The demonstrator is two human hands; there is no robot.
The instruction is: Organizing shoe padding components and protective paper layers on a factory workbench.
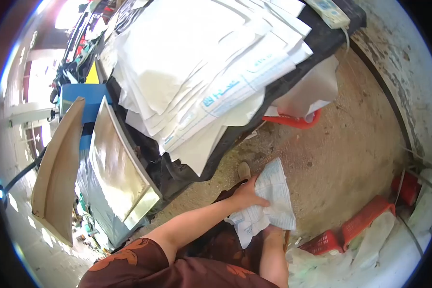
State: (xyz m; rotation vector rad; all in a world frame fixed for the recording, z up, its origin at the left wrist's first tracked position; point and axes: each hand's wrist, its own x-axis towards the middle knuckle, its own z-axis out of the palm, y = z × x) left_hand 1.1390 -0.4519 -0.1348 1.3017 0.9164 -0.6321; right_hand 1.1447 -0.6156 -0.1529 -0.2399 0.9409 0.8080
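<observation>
A crumpled sheet of white paper (277, 185) with pale blue print is held over my lap, at the lower middle. My left hand (247, 195) closes on its left edge, with the thumb lying across the sheet and the other fingers partly hidden. From below comes my right hand (272, 230), at the lower part of the same sheet; the paper covers its fingers. Ahead of both hands, a thick pile of large white sheets (177, 53) lies on the black-covered table (189, 175). Blue print shows on one of the pile's near sheets.
A white power strip (330, 12) lies at the table's far right corner. Under the table edge is a red plastic basket (295, 121). Red crates (367, 223) and clear plastic sheeting (374, 240) stand at the lower right. Two panels (113, 158) lean at the left by a blue box (84, 98).
</observation>
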